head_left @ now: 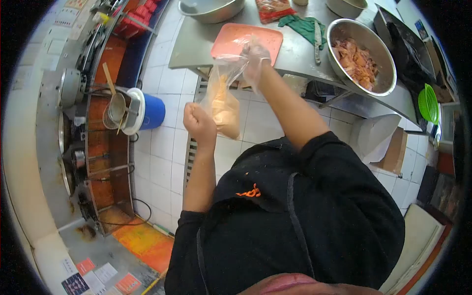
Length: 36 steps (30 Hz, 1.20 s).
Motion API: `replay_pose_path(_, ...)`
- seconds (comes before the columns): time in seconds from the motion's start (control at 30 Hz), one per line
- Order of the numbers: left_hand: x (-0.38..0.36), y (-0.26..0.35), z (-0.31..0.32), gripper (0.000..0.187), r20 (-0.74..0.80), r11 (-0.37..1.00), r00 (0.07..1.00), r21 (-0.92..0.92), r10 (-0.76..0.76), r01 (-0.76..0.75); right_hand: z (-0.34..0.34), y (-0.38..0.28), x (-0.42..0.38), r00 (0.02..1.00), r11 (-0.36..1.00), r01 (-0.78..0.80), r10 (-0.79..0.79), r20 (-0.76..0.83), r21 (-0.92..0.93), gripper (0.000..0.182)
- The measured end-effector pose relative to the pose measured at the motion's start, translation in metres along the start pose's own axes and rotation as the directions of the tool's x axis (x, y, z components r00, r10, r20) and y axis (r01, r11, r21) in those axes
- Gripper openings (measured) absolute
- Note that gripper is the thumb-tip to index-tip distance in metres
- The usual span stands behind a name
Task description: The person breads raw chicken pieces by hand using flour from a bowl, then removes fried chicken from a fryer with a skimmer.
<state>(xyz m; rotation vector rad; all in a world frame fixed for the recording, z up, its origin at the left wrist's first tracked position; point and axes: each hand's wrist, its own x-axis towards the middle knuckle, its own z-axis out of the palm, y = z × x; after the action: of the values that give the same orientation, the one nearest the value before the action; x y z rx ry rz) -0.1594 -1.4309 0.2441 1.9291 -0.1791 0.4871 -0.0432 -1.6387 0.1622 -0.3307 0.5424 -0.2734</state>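
Observation:
A clear plastic bag (226, 110) with orange-yellow powder in its lower part hangs in front of my body, off the table's near edge. My right hand (256, 53), in a loose clear plastic glove, is closed on the gathered top of the bag, above a pink tray (227, 40). Bare and curled into a fist, my left hand (199, 119) is against or just beside the bag's left side. Whether its fingers pinch any of the film is hidden.
On the steel table (189, 46) are a bowl of raw meat (356, 64), a knife (317, 43), a green cloth (302, 27) and a metal basin (211, 11). A blue bucket (153, 112) stands left, near the stove shelving. A green basket (428, 103) is at right.

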Motion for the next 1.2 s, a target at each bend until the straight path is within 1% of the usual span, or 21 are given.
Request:
replay_pose_path(0.03, -0.001, -0.001, 0.001, 0.016, -0.011, 1.0, 1.0, 0.009, -0.012, 0.012, -0.01, 0.004, 0.008, 0.886, 0.854, 0.424, -0.323, 0.333, -0.3, 0.015)
replay_pose_path(0.07, -0.002, -0.003, 0.002, 0.016, -0.011, 0.997, 0.998, -0.046, -0.055, 0.055, -0.018, 0.008, 0.014, 0.581, 0.474, 0.797, -0.427, 0.693, -0.375, 0.017)
replay_pose_path(0.1, -0.004, -0.002, 0.003, 0.016, -0.004, 0.99, 0.995, -0.104, -0.096, 0.095, -0.014, 0.002, 0.0, 0.587, 0.48, 0.791, -0.419, 0.693, -0.38, 0.017)
replay_pose_path(0.17, -0.008, 0.008, 0.0, 0.017, 0.012, 0.99, 0.994, -0.089, -0.109, 0.11, -0.004, -0.022, -0.039, 0.793, 0.401, 0.59, -0.124, 0.596, -0.701, 0.01)
replay_pose_path(0.2, -0.01, 0.02, -0.003, 0.017, 0.031, 0.986, 0.996, -0.143, -0.081, 0.084, 0.006, -0.036, -0.07, 0.799, 0.402, 0.584, -0.129, 0.587, -0.705, 0.01)
replay_pose_path(0.27, -0.007, 0.039, -0.004, 0.017, 0.071, 0.977, 0.996, -0.202, -0.049, 0.062, 0.022, -0.062, -0.124, 0.818, 0.961, 0.125, 0.041, 0.573, -0.248, 0.016)
replay_pose_path(0.47, 0.025, 0.107, 0.016, 0.013, 0.231, 0.812, 0.972, -0.559, -0.046, 0.171, -0.036, -0.115, -0.14, 0.858, 0.985, 0.047, 0.046, 0.511, -0.169, 0.03)
replay_pose_path(0.5, 0.031, 0.125, 0.026, 0.013, 0.233, 0.8, 0.972, -0.579, -0.023, 0.158, -0.055, -0.128, -0.131, 0.756, 0.972, -0.144, 0.229, 0.613, -0.185, 0.042)
replay_pose_path(0.53, 0.038, 0.143, 0.038, 0.012, 0.236, 0.745, 0.972, -0.646, -0.014, 0.167, -0.095, -0.117, -0.123, 0.837, 0.968, -0.077, 0.192, 0.512, -0.238, 0.054)
replay_pose_path(0.67, 0.054, 0.213, 0.1, 0.014, 0.284, 0.54, 0.958, -0.811, 0.029, 0.224, -0.115, -0.128, -0.164, 0.662, 0.831, -0.138, 0.482, 0.574, -0.539, 0.083)
replay_pose_path(0.7, 0.054, 0.23, 0.12, 0.013, 0.309, 0.467, 0.951, -0.839, -0.017, 0.281, -0.105, -0.138, -0.166, 0.577, 0.867, -0.098, 0.45, 0.681, -0.489, 0.087)
replay_pose_path(0.77, 0.062, 0.242, 0.165, 0.014, 0.341, 0.513, 0.936, -0.821, 0.084, 0.253, -0.083, -0.162, -0.159, 0.577, 0.969, 0.058, 0.163, 0.8, -0.239, 0.087)
replay_pose_path(0.83, 0.06, 0.275, 0.214, 0.012, 0.432, 0.403, 0.901, -0.832, 0.039, 0.382, -0.039, -0.232, -0.184, 0.797, 0.995, 0.093, -0.046, 0.603, -0.046, 0.113)
replay_pose_path(0.87, 0.058, 0.285, 0.237, 0.012, 0.435, 0.407, 0.9, -0.829, 0.036, 0.384, -0.06, -0.252, -0.157, 0.72, 0.998, 0.022, -0.062, 0.691, 0.066, 0.111)
replay_pose_path(0.93, 0.057, 0.306, 0.286, 0.018, 0.446, 0.431, 0.886, -0.829, 0.125, 0.357, -0.061, -0.314, -0.152, 0.743, 0.946, 0.297, -0.314, 0.591, 0.129, 0.104)
replay_pose_path(0.97, 0.057, 0.315, 0.305, 0.018, 0.446, 0.431, 0.887, -0.829, 0.122, 0.357, -0.07, -0.346, -0.144, 0.736, 0.945, 0.293, -0.32, 0.597, 0.144, 0.089)
replay_pose_path(1.0, 0.056, 0.322, 0.323, 0.015, 0.407, 0.58, 0.866, -0.794, 0.29, 0.179, -0.083, -0.378, -0.138, 0.735, 0.946, 0.283, -0.32, 0.598, 0.158, 0.073)
replay_pose_path(1.03, 0.055, 0.325, 0.342, 0.012, 0.392, 0.679, 0.804, -0.734, 0.447, -0.02, -0.095, -0.412, -0.138, 0.78, 0.904, 0.42, -0.402, 0.479, 0.075, 0.072)
replay_pose_path(1.07, 0.063, 0.324, 0.368, 0.015, 0.277, 0.578, 0.709, -0.785, 0.649, -0.222, -0.097, -0.447, -0.144, 0.765, 0.886, 0.463, -0.406, 0.499, 0.012, 0.07)
replay_pose_path(1.13, 0.066, 0.337, 0.386, 0.02, 0.329, 0.605, 0.681, -0.769, 0.654, -0.209, -0.122, -0.507, -0.13, 0.67, 0.663, 0.72, -0.588, 0.453, -0.205, 0.055)
replay_pose_path(1.2, 0.068, 0.344, 0.399, 0.033, 0.393, 0.646, 0.658, -0.74, 0.643, -0.19, -0.123, -0.547, -0.139, 0.705, 0.618, 0.708, -0.597, 0.382, -0.341, 0.049)
